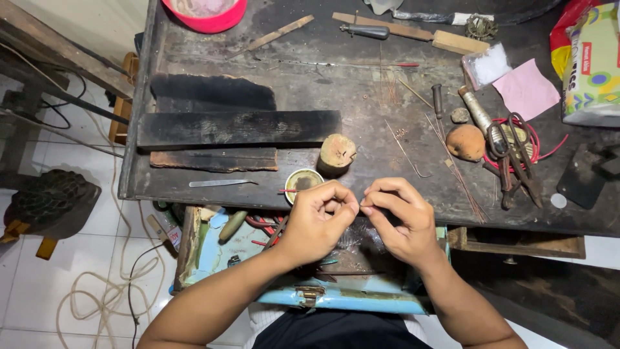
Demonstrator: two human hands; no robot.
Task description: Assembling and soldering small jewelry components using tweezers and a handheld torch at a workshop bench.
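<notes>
My left hand [318, 220] and my right hand [399, 216] meet fingertip to fingertip over the front edge of the dark workbench [361, 97]. Both pinch something very small and thin between thumb and forefinger; it is too fine to make out, possibly a wire. Just left of my left hand stands a small round tin [298, 182] with a red-tipped stick across it. Behind the tin sits a short wooden stump [337, 152]. Thin copper wires [457, 169] lie on the bench to the right of my right hand.
Charred wooden boards [239, 127] lie at the left of the bench, a metal blade [219, 183] in front of them. Scissors and pliers [510, 152], a round brown lump [465, 142], a pink paper [526, 89] and a tissue box [593, 64] sit at the right. An open blue drawer [226, 249] is under my arms.
</notes>
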